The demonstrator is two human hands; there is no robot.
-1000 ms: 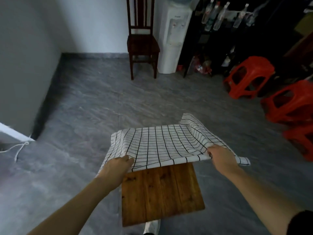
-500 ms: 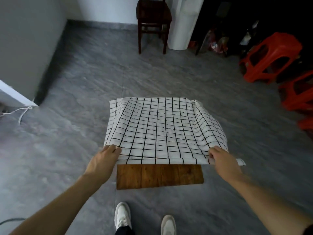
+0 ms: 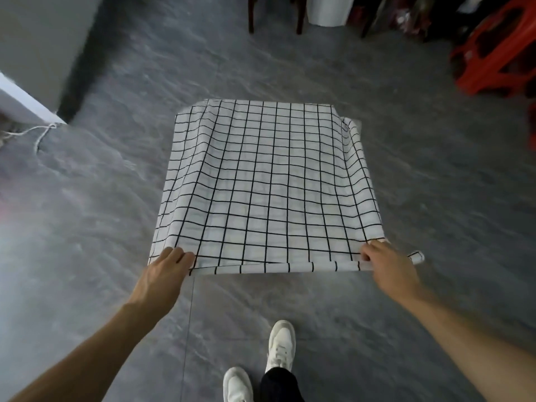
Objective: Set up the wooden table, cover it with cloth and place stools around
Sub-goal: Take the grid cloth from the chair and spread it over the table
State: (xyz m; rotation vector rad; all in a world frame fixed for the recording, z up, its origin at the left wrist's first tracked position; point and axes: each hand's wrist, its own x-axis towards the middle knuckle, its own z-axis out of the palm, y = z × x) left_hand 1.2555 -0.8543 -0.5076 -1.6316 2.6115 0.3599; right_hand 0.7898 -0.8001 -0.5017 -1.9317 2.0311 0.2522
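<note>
Two hands grip the cloth's (image 3: 266,184) near edge: my left hand (image 3: 166,274) pinches the left corner, my right hand (image 3: 387,266) the right. The cloth lies spread over the table, hiding it. Red stools (image 3: 493,53) stand far right.
</note>
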